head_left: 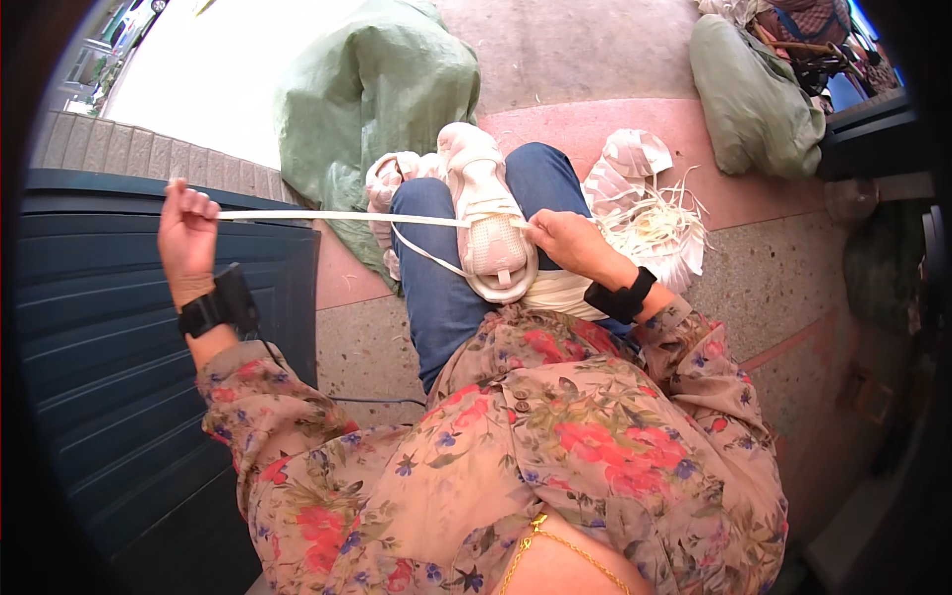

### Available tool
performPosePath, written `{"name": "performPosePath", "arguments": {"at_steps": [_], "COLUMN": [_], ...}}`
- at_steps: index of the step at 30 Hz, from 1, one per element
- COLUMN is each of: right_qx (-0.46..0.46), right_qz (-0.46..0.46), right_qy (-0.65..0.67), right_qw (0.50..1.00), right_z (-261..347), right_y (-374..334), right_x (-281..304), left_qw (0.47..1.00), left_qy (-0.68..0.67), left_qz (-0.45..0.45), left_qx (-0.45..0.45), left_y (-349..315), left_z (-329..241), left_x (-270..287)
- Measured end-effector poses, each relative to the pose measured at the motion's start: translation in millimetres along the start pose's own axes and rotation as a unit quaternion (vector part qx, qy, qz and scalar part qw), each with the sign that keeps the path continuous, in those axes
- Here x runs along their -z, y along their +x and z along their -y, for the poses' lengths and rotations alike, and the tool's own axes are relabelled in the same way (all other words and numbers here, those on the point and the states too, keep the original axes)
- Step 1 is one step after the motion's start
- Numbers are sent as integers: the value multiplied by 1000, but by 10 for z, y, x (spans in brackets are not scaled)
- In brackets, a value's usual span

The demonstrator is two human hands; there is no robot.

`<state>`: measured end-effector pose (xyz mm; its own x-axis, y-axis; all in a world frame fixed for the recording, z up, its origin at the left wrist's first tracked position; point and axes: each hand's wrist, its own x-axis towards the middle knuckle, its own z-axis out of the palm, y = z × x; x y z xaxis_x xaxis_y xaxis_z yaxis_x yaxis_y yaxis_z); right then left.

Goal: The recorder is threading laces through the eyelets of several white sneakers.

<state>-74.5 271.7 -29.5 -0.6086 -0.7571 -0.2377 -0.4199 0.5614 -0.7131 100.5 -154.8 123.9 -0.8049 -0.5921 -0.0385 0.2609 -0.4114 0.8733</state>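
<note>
My left hand (186, 233) is raised out to the left, pinching one end of a flat white strip (337, 215) pulled taut and level. My right hand (567, 241) grips the strip's other end beside the white shoe (486, 223) resting sole-up across my knee in blue jeans (441, 288). A slack loop of the same strip hangs below the taut line, over the jeans. Both wrists carry black bands, and the sleeves are floral.
A dark blue corrugated panel (119, 367) stands at my left. A big green sack (382, 94) lies ahead, another green sack (749, 99) at the far right. A bundle of white strips (654, 223) sits on the speckled floor by my right knee.
</note>
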Motion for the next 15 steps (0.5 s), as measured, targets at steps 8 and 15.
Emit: {"name": "performPosePath", "arguments": {"at_steps": [8,15], "right_qx": [76,-4], "right_qz": [-12,9], "right_qy": [11,80], "right_qw": [997,997], "right_z": [1,-37], "right_y": [-274,-246], "right_x": [6,167], "left_qw": [838,637], "left_qy": [489,719], "left_qz": [185,262], "left_qx": [158,-96], "left_y": [-521,-786], "left_z": [1966,2449], "left_x": [-1120,-1425]}}
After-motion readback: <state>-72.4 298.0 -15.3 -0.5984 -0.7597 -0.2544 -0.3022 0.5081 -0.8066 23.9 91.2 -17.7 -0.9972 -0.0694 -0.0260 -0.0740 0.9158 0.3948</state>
